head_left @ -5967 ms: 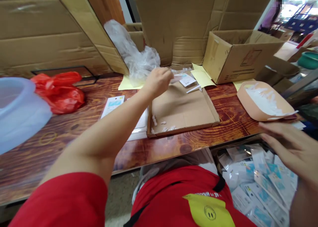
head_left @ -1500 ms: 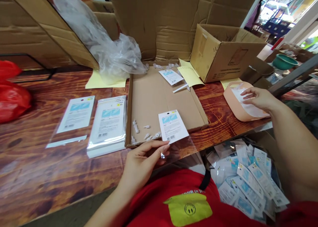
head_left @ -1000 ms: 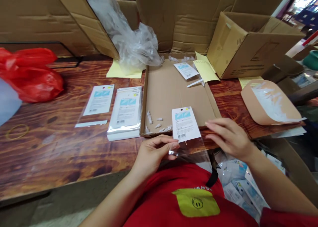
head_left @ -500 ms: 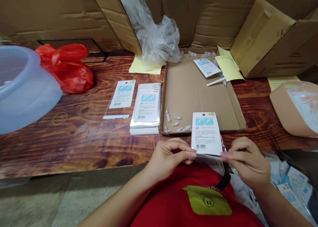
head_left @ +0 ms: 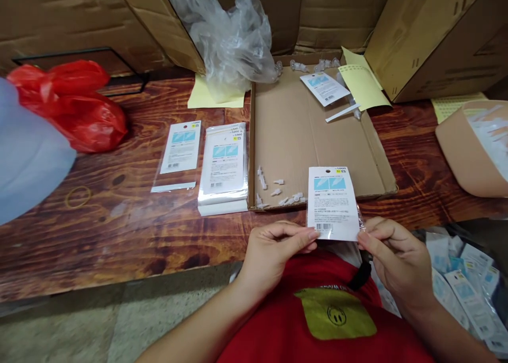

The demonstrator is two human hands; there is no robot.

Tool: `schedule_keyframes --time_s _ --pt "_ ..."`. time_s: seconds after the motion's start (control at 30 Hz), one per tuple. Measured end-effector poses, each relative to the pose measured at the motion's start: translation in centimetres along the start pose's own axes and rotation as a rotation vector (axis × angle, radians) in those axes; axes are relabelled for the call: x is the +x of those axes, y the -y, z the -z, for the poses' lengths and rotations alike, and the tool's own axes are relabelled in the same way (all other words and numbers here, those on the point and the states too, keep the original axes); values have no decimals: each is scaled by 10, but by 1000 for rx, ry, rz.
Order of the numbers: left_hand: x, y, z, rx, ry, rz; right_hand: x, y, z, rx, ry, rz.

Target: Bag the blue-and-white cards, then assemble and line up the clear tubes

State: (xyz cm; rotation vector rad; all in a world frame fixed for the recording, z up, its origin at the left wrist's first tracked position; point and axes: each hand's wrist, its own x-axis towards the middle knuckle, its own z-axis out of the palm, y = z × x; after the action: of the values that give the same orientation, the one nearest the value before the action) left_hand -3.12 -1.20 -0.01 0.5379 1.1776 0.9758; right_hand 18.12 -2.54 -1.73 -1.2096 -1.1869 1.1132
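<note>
I hold a clear plastic packet with a white and blue printed card (head_left: 332, 201) upright over the table's near edge. My left hand (head_left: 273, 252) pinches its lower left corner and my right hand (head_left: 391, 257) pinches its lower right corner. Just behind it lies a shallow cardboard tray (head_left: 293, 135) with several small white plastic pieces (head_left: 278, 191) near its front left corner. A second packet (head_left: 324, 88) lies at the tray's far end.
A stack of packets (head_left: 224, 167) and a single packet (head_left: 179, 151) lie left of the tray. A red plastic bag (head_left: 75, 106), a pale blue tub (head_left: 27, 151), a clear bag (head_left: 230, 35), an open carton (head_left: 436, 35), a tan tray (head_left: 468, 151). Many packets (head_left: 464, 278) in a bin at lower right.
My left hand brought the packet from the tray's far end to the near edge. My right hand left the tan tray and took the packet's other corner.
</note>
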Motion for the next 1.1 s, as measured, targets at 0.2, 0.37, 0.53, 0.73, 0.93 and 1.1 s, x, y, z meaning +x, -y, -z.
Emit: schedule_keyframes --time_s 0.2,0.37,0.53,0.73,0.93,1.1 --pt "0 3 -7 -90 -66 99 0 5 -8 -7 -72 -30" --pt "0 4 -10 -104 -115 129 2 7 -12 -63 -112 -43" --pt "1 2 -13 -102 -163 160 4 5 -15 -65 -137 -54" --pt "1 -1 -14 -133 -129 168 4 2 -12 -158 -113 -28" --pt "3 -2 -13 -161 -60 144 4 15 -3 -760 -48 517" --pt "-4 -12 -16 23 136 11 19 29 -2 -1197 215 832"
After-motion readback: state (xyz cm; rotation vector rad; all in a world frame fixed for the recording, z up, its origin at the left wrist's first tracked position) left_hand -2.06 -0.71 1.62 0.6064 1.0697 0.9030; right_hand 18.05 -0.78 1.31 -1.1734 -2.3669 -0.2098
